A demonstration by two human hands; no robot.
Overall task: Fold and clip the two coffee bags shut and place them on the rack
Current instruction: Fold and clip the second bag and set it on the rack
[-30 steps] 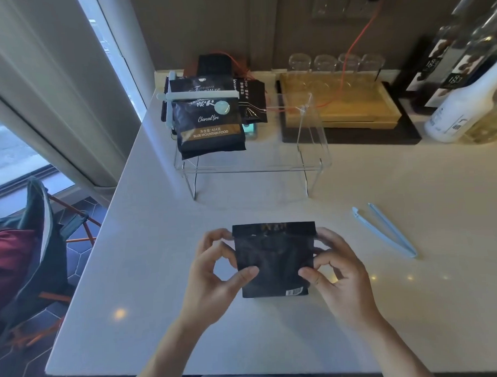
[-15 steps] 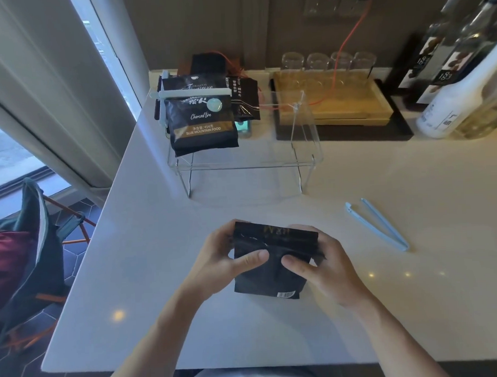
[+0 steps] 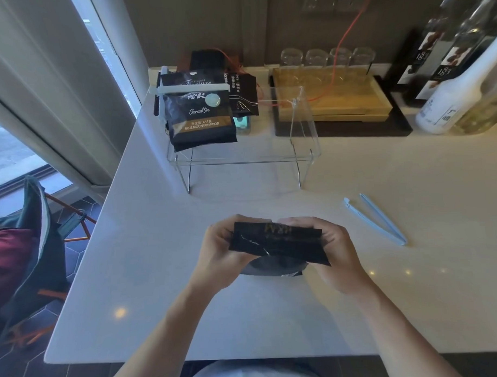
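You are gripping a small glossy black coffee bag (image 3: 277,243) at 6 o'clock on the white counter (image 3: 386,296), your left hand (image 3: 218,251) and right hand (image 3: 337,253) each closed around a side, folding its top over. The open pale blue plastic sealing clip (image 3: 375,219) is lying at 3 o'clock. The slick fold is likely to spring open if you release one hand to reach for it.

1. Two bare forearms reach up from the bottom edge; no sleeves show on either.
2. The left hand (image 3: 220,252) wears no glove, ring or watch.
3. The right hand (image 3: 338,255) is likewise bare, with its wrist uncovered.
4. A pale garment (image 3: 220,375) covers the person's body at the bottom edge, between the arms.
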